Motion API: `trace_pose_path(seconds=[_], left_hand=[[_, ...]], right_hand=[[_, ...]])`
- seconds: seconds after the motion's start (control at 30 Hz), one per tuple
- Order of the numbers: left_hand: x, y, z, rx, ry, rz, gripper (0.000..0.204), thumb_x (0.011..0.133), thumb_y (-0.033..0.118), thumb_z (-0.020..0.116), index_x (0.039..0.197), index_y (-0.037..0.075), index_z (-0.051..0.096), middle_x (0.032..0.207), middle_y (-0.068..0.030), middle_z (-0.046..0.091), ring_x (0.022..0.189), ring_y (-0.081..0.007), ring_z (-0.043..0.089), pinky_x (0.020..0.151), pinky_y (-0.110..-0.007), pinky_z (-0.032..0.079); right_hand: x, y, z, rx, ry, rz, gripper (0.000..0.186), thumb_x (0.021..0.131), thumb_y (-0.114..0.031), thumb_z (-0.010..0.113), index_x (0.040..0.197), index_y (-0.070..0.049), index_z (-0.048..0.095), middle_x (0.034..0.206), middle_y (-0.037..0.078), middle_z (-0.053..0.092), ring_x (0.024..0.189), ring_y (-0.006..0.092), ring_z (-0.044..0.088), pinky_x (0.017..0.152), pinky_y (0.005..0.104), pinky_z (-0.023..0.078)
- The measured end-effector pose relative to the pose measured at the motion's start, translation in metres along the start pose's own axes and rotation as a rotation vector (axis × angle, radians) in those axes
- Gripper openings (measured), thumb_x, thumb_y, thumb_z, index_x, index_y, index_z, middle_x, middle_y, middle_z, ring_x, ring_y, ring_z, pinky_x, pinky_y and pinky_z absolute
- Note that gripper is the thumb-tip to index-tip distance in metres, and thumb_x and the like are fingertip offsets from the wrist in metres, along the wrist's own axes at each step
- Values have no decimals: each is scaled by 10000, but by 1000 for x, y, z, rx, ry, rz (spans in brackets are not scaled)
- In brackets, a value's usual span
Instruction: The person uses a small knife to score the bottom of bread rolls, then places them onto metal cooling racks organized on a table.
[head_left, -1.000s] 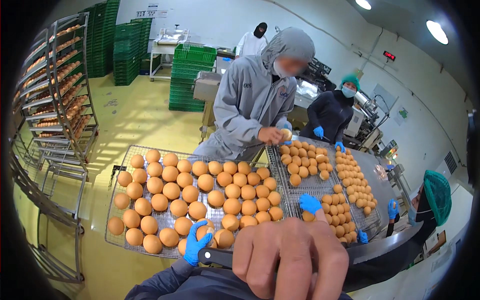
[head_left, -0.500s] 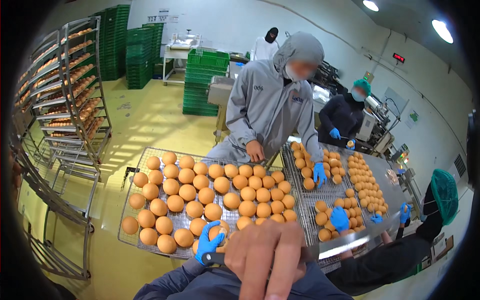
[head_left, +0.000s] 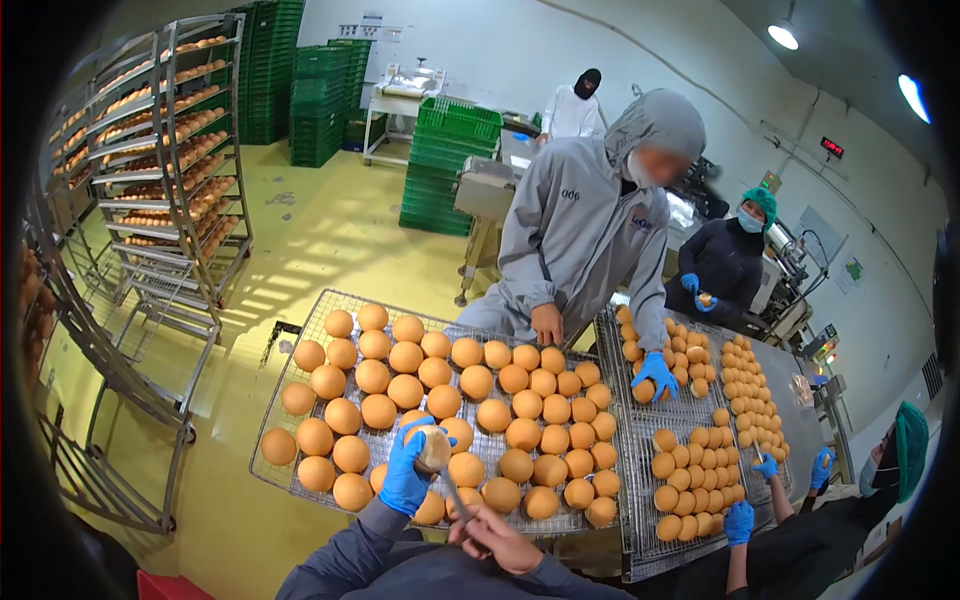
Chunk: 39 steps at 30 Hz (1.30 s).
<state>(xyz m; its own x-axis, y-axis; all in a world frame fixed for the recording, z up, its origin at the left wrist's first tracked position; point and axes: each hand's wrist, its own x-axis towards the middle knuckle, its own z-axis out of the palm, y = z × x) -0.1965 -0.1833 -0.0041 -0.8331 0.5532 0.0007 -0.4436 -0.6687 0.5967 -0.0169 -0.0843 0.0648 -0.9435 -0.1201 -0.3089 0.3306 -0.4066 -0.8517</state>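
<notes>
In my blue-gloved left hand (head_left: 404, 474) a round brown bun (head_left: 434, 449) is gripped above the near edge of a wire rack, its pale side showing. My bare right hand (head_left: 494, 537) is closed around a knife (head_left: 456, 496). The grey blade points up and its tip meets or nearly meets the bun; I cannot tell if it is in the bread. Rows of golden-brown buns (head_left: 405, 390) cover the wire rack (head_left: 290, 405) under and beyond my hands.
A person in grey (head_left: 590, 225) stands across the table, a blue-gloved hand at the buns on the right-hand rack (head_left: 632, 460). Co-workers handle buns at right. A tall trolley (head_left: 240, 180) of buns stands at left; green crates (head_left: 455, 150) are stacked behind.
My right hand has dropped from close before the camera, turning the blade from pointing right to pointing up at the bun. My left hand has lifted the bun slightly. The view has shifted.
</notes>
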Motion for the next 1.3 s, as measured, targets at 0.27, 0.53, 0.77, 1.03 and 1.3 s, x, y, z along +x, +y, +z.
trace_pose_path(seconds=[0.27, 0.53, 0.77, 1.03, 1.3], left_hand=[[-8, 5, 12, -149, 26, -238, 442, 998, 443, 407, 1322, 147, 463, 1222, -144, 586, 1082, -295, 597, 770, -396, 540], [-20, 1, 33, -219, 11, -386, 586, 991, 536, 353, 1320, 65, 469, 1225, -152, 586, 1057, -282, 613, 703, -358, 559], [-33, -20, 39, -91, 136, -360, 534, 991, 502, 375, 1285, 73, 496, 1152, -146, 619, 972, -273, 639, 655, -359, 549], [-32, -28, 32, -151, 166, -479, 492, 984, 472, 386, 1250, 80, 516, 1088, -168, 636, 883, -288, 662, 566, -334, 529], [-31, -39, 39, -137, 169, -563, 486, 974, 478, 419, 1234, 83, 532, 1051, -150, 648, 858, -280, 664, 533, -322, 515]], right_hand=[[-9, -12, -21, -151, 416, -94, 236, 1010, -180, 456, 1064, 7, 588, 820, 20, 604, 663, 58, 525, 587, 197, 412], [-1, -6, -59, -586, 777, -364, 227, 974, -151, 507, 953, 29, 643, 772, 46, 634, 675, 81, 548, 601, 232, 420], [1, -25, -32, -1067, 730, -531, 127, 857, -105, 609, 786, -19, 670, 729, 132, 623, 640, 303, 588, 579, 349, 444], [-9, -41, -63, -1143, 834, -324, 134, 819, -157, 670, 767, -35, 684, 676, 129, 598, 625, 320, 589, 540, 386, 423], [-34, -56, -75, -1256, 818, -208, 185, 830, -181, 654, 706, -45, 666, 651, 127, 586, 593, 327, 575, 532, 420, 427]])
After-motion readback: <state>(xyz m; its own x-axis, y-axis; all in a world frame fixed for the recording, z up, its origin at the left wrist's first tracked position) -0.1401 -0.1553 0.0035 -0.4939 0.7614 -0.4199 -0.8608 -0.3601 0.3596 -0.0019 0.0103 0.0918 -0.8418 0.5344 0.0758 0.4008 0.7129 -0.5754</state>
